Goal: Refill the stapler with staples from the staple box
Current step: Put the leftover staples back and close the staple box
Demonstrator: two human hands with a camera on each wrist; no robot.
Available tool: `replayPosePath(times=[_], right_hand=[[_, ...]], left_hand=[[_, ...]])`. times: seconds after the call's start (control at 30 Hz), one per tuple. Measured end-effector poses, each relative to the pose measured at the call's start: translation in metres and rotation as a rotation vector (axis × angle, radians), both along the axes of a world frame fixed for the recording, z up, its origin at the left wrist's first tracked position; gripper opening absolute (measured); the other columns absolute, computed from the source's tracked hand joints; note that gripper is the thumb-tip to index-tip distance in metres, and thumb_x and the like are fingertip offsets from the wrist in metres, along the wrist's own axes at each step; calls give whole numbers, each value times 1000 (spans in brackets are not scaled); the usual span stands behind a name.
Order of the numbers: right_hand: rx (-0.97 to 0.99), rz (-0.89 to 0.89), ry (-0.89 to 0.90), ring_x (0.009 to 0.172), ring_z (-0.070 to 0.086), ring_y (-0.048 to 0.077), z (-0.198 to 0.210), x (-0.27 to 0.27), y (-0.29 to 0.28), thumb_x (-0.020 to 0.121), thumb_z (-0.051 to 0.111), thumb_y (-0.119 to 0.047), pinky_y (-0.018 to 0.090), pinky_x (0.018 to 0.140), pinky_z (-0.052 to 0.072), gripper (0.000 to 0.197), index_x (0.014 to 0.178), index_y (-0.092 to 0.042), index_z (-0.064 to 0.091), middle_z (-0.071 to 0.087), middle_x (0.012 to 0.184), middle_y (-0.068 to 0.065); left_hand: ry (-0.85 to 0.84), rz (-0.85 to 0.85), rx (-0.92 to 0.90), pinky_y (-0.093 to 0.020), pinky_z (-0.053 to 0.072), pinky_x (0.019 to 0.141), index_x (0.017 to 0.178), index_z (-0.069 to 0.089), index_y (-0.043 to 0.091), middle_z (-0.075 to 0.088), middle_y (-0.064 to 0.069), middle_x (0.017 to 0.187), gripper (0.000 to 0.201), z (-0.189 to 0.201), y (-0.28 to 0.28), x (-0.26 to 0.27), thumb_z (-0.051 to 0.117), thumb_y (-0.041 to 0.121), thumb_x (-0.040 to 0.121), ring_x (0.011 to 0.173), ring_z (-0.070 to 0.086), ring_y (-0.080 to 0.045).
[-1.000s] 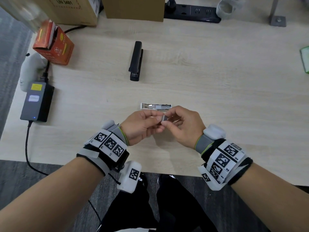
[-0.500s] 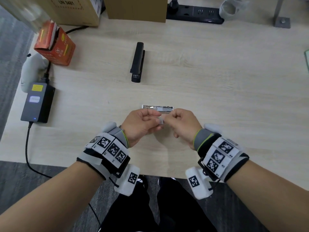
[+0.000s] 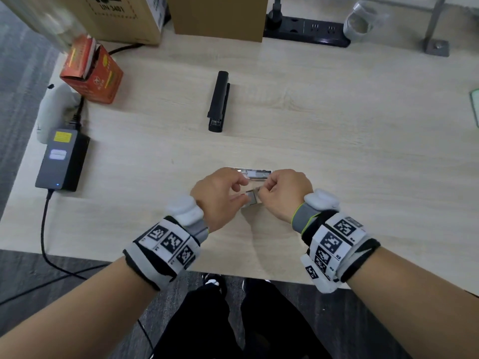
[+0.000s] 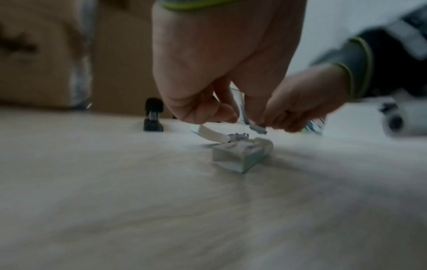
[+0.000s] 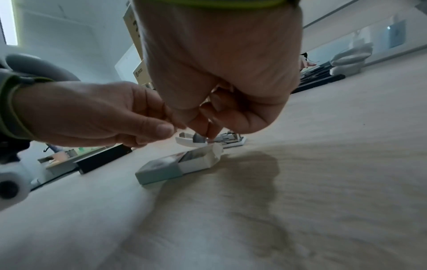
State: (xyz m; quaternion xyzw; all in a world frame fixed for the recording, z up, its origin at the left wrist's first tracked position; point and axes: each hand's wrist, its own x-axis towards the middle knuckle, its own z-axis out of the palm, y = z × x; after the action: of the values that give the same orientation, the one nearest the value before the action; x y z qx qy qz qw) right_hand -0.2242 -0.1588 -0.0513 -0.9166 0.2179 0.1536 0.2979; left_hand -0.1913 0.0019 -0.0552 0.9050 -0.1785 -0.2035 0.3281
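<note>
Both hands meet low over the near middle of the wooden table [image 3: 337, 141]. The right hand [image 3: 283, 194] has its thumb and fingers curled together, pinching a short grey strip of staples [image 4: 258, 129] just above the staple box [image 5: 177, 165]. The left hand [image 3: 220, 196] sits at the strip's 9 o'clock with its fingers curled and thumb pressed toward the forefinger; whether it also touches the strip or some flap I cannot tell.

The staple box lies flat on the table directly under the two sets of fingertips, its sleeve pushed partway off the inner tray and an end flap raised. In the head view its long axis is hard to read because the hands cover most of it. Just beyond the hands, at 12 o'clock, a small silver-and-white piece [image 3: 255, 173] lies crosswise, long axis from 9 to 3.

The black stapler [image 3: 218, 101] rests closed well apart from the hands, farther toward 12 o'clock, long axis running from 12 to 6 with its mouth end toward the person. Nothing lies between it and the hands.

At 10 o'clock stands an orange carton [image 3: 93, 73], with a black power adapter [image 3: 63, 159] at 9 o'clock and its cable running off the near edge. Cardboard boxes [image 3: 217, 16] and a power strip [image 3: 308, 31] line the far edge.
</note>
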Motion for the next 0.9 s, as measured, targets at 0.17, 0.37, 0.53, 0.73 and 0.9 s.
replayPosePath(times=[0.17, 0.37, 0.53, 0.73, 0.9], right_hand=[[-49, 9, 24, 59, 57, 22, -5, -1, 5, 72, 58, -25, 23, 54, 38, 13, 65, -16, 65, 66, 62, -1], [-84, 75, 105, 61, 56, 23, -9, -3, 11, 74, 56, -29, 23, 52, 36, 12, 66, -20, 60, 66, 70, -2], [-36, 53, 84, 59, 58, 24, -9, -7, 16, 74, 58, -32, 24, 52, 40, 19, 63, -17, 63, 66, 64, 0], [193, -92, 7, 62, 59, 11, 2, -12, -4, 73, 64, -21, 18, 53, 45, 7, 66, -23, 65, 62, 61, -10], [471, -110, -56, 82, 66, 14, 8, -14, -27, 76, 68, -1, 24, 76, 52, 21, 88, -19, 69, 69, 89, -4]], left_hand=[[-170, -271, 128, -39, 48, 76, 109, 62, 14, 65, -7, 109, 34, -8, 9, -5, 69, 25, 78, 94, 55, -34], [-194, -244, 54, -27, 36, 76, 102, 66, 10, 69, -10, 99, 26, -17, 4, -8, 67, 15, 77, 91, 55, -34], [-185, -254, 10, -22, 28, 74, 100, 67, 10, 69, -11, 95, 24, -18, 2, -6, 64, 12, 76, 90, 54, -34], [-175, -331, 50, -35, 43, 84, 98, 67, 15, 68, -7, 93, 22, -20, 3, -2, 65, 17, 77, 91, 56, -31], [-138, -362, 93, -41, 45, 85, 104, 65, 18, 66, -4, 102, 24, -16, 4, 1, 65, 24, 80, 98, 51, -29]])
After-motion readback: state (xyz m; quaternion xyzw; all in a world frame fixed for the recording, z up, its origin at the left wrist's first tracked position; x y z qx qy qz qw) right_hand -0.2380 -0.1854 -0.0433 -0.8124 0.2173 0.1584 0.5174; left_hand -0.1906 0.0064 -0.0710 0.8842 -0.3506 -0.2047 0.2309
